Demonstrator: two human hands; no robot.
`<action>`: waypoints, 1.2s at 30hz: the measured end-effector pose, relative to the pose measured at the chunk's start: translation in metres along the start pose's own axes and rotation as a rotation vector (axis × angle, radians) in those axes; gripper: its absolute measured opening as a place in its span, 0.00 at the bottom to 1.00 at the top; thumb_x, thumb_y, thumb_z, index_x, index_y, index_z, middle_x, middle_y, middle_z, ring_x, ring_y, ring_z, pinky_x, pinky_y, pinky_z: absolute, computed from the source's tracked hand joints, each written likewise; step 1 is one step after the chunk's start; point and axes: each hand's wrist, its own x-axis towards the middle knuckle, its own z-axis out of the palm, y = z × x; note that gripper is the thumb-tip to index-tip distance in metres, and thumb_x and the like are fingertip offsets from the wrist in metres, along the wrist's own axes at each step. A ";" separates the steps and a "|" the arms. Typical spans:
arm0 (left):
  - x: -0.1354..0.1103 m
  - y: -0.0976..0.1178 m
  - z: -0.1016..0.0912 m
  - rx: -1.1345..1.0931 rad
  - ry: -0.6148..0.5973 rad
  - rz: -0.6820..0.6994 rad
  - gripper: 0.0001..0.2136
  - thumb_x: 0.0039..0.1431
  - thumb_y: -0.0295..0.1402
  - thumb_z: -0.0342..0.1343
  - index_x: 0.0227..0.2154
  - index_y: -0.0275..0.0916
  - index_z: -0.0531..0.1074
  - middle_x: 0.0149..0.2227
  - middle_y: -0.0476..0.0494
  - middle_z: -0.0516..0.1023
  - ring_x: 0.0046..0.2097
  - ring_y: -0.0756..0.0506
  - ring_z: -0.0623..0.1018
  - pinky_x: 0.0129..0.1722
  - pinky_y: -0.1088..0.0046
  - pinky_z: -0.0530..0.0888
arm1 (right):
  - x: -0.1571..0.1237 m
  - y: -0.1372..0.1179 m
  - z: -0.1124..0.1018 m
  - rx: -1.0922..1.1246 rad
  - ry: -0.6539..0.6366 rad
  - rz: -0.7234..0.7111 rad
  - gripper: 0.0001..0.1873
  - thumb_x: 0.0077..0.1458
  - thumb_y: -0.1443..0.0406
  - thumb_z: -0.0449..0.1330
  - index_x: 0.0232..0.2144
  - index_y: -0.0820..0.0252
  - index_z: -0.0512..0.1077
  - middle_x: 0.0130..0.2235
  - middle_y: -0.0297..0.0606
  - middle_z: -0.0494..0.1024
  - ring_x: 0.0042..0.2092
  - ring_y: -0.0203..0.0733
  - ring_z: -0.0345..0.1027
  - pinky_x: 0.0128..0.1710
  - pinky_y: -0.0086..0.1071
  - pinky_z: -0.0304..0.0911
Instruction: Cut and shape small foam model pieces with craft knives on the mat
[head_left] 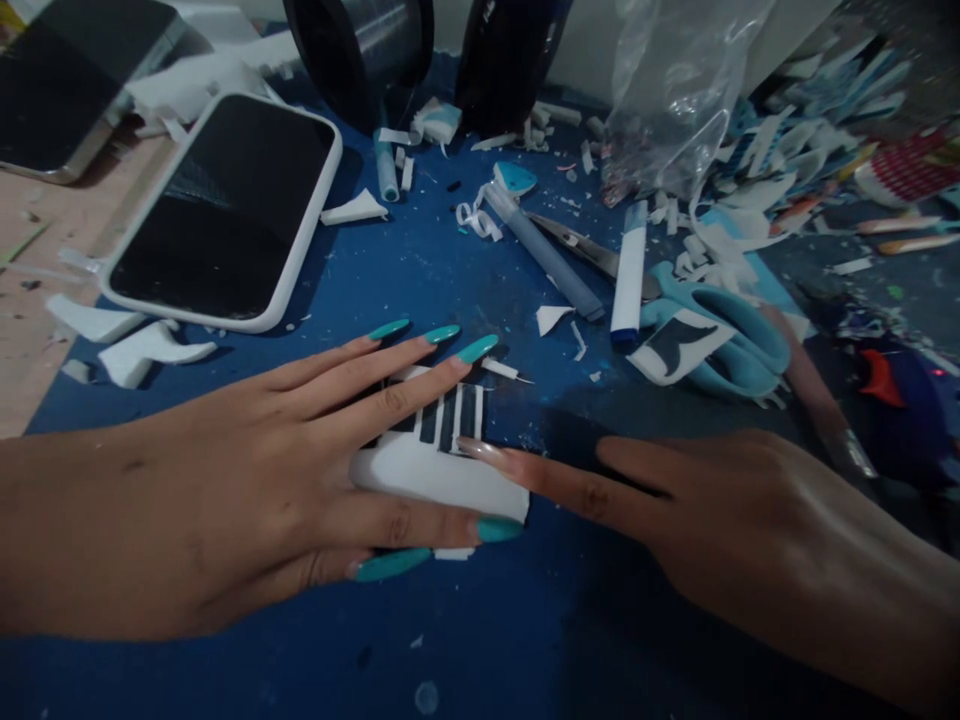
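A small white piece with black stripes [442,475] lies flat on the blue surface; I cannot tell if it is foam or card. Spread over it, my left hand [300,460], with long teal nails, presses it down between the upper fingers and the lower ones. From the right comes my right hand [720,520], one finger stretched out, its pale nail tip touching the striped part. The other right fingers look bent or hidden, and nothing shows in them. A thin white stick-like bit [501,369] lies just past the left fingertips.
A phone in a white case [225,210] lies at upper left, another phone [75,80] beyond it. Scissors with light blue handles [750,335], a white marker [630,270] and a grey-blue tube [547,255] lie at right. Scraps [780,180] pile up near a clear plastic bag [675,90].
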 end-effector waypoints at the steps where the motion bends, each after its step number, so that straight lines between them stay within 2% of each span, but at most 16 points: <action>1: 0.000 0.000 0.000 -0.010 0.006 -0.002 0.28 0.67 0.37 0.46 0.66 0.61 0.44 0.72 0.46 0.33 0.70 0.29 0.44 0.62 0.39 0.59 | 0.000 0.000 0.000 -0.005 -0.002 0.000 0.38 0.56 0.79 0.40 0.66 0.52 0.50 0.23 0.25 0.65 0.18 0.33 0.61 0.16 0.30 0.46; 4: -0.001 0.003 0.002 -0.029 0.031 -0.025 0.27 0.67 0.36 0.45 0.66 0.63 0.46 0.72 0.50 0.35 0.70 0.30 0.47 0.63 0.40 0.58 | 0.003 -0.001 -0.001 -0.037 0.017 0.000 0.37 0.55 0.79 0.40 0.65 0.53 0.53 0.23 0.25 0.63 0.17 0.34 0.60 0.16 0.31 0.45; 8: 0.001 0.014 0.003 0.003 0.063 -0.161 0.24 0.69 0.35 0.44 0.63 0.68 0.51 0.71 0.57 0.40 0.69 0.32 0.52 0.65 0.42 0.57 | 0.005 -0.003 -0.001 -0.101 0.042 -0.002 0.33 0.57 0.79 0.41 0.62 0.55 0.55 0.22 0.25 0.62 0.18 0.36 0.61 0.16 0.31 0.48; 12: 0.003 0.020 0.002 0.019 0.044 -0.171 0.26 0.68 0.36 0.47 0.64 0.68 0.49 0.71 0.56 0.40 0.69 0.33 0.51 0.65 0.44 0.57 | 0.002 -0.007 0.001 -0.134 0.059 0.027 0.33 0.58 0.79 0.39 0.62 0.52 0.55 0.23 0.26 0.61 0.18 0.36 0.61 0.17 0.32 0.48; 18: 0.001 0.015 0.001 0.057 0.025 -0.177 0.24 0.71 0.33 0.37 0.64 0.68 0.47 0.72 0.55 0.39 0.69 0.32 0.51 0.63 0.41 0.59 | -0.005 -0.011 0.000 -0.136 0.059 0.088 0.35 0.60 0.75 0.40 0.66 0.47 0.50 0.22 0.27 0.60 0.18 0.38 0.59 0.18 0.34 0.44; 22: 0.000 0.011 0.000 0.002 0.037 -0.071 0.24 0.70 0.36 0.40 0.65 0.66 0.48 0.72 0.53 0.38 0.69 0.30 0.51 0.63 0.41 0.60 | -0.006 -0.011 -0.002 -0.068 0.055 0.118 0.36 0.58 0.75 0.37 0.66 0.43 0.50 0.21 0.27 0.59 0.17 0.38 0.58 0.16 0.34 0.42; 27: 0.001 0.017 0.001 0.022 0.041 -0.188 0.24 0.71 0.33 0.38 0.63 0.70 0.50 0.71 0.56 0.38 0.69 0.31 0.52 0.63 0.39 0.60 | -0.008 -0.009 -0.001 -0.074 0.053 0.114 0.37 0.58 0.75 0.40 0.67 0.43 0.48 0.21 0.27 0.61 0.17 0.38 0.60 0.16 0.34 0.45; 34: 0.001 0.019 0.002 0.019 0.053 -0.192 0.23 0.69 0.36 0.45 0.63 0.68 0.53 0.71 0.56 0.41 0.68 0.30 0.54 0.64 0.41 0.57 | -0.017 -0.004 0.000 -0.110 0.004 0.058 0.44 0.54 0.78 0.40 0.69 0.48 0.38 0.23 0.28 0.66 0.18 0.38 0.63 0.15 0.32 0.50; 36: 0.001 0.018 0.002 0.023 0.038 -0.184 0.23 0.70 0.37 0.43 0.63 0.69 0.51 0.71 0.56 0.39 0.69 0.31 0.53 0.64 0.41 0.58 | -0.019 -0.003 0.000 -0.139 0.000 0.098 0.46 0.53 0.78 0.40 0.69 0.42 0.34 0.24 0.28 0.69 0.20 0.37 0.65 0.15 0.31 0.52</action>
